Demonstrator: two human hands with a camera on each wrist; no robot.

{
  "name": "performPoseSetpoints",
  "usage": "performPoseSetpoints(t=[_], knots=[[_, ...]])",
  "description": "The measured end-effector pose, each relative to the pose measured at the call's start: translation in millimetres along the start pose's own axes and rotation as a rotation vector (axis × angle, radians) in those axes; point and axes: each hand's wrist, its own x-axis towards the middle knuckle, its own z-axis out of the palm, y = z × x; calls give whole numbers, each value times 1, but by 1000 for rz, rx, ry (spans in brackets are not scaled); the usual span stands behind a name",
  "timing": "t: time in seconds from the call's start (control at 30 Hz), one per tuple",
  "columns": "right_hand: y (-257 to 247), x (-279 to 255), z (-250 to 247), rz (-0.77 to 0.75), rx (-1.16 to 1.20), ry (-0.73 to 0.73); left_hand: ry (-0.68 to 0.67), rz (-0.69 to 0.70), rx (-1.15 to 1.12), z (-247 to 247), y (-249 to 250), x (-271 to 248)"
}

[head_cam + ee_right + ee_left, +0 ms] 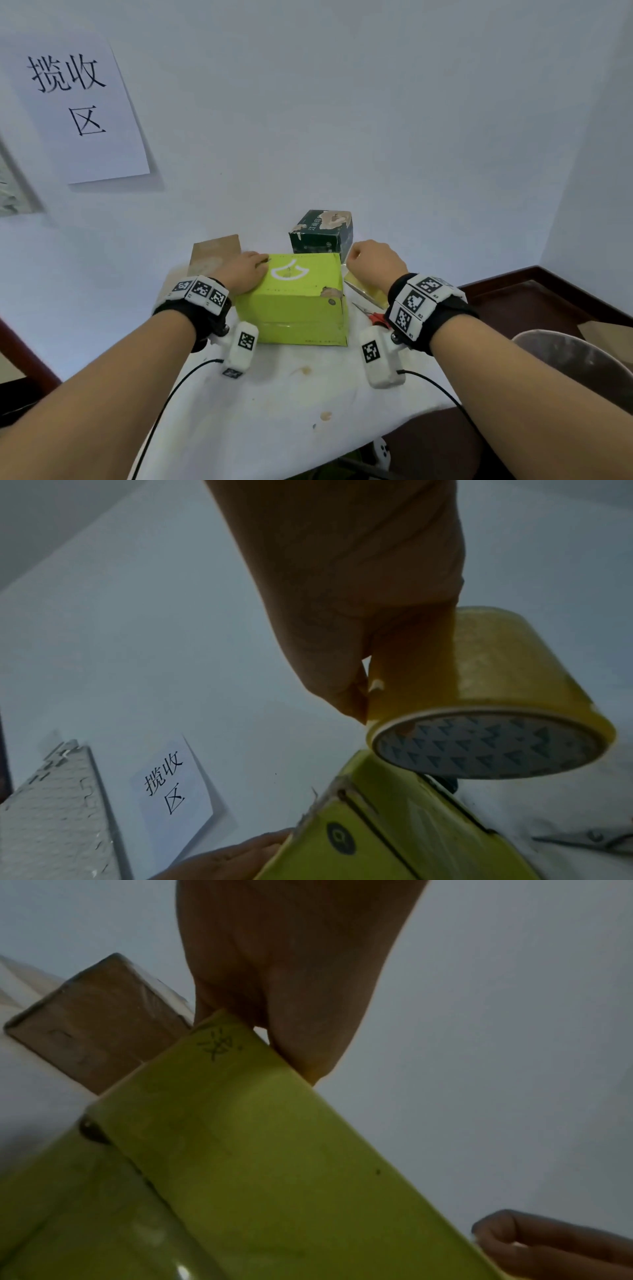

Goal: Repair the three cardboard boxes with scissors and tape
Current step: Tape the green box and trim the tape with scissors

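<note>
A lime-green box stands in the middle of the white-covered table, with a torn spot at its top right corner. My left hand rests on the box's top left edge, fingers laid over the top face. My right hand hovers just right of the box and pinches a yellow tape roll between thumb and fingers, close above the box's right corner. Behind stand a dark green box with torn patches and a brown cardboard box. Red-handled scissors lie right of the green box.
The wall rises directly behind the boxes, with a paper sign on it at the left. A round grey seat stands off the table's right edge. The table's front edge runs diagonally at the lower right.
</note>
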Motion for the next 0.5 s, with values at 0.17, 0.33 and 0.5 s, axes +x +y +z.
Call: performPoseSetpoints(t=[0.17, 0.33, 0.5], knots=[[1, 7, 6, 9, 44, -24, 70, 42, 31, 6, -3, 4], [1, 8, 7, 4, 45, -22, 167, 69, 0, 9, 2, -4], [4, -1, 2, 23, 37, -19, 145, 65, 10, 7, 7, -10]])
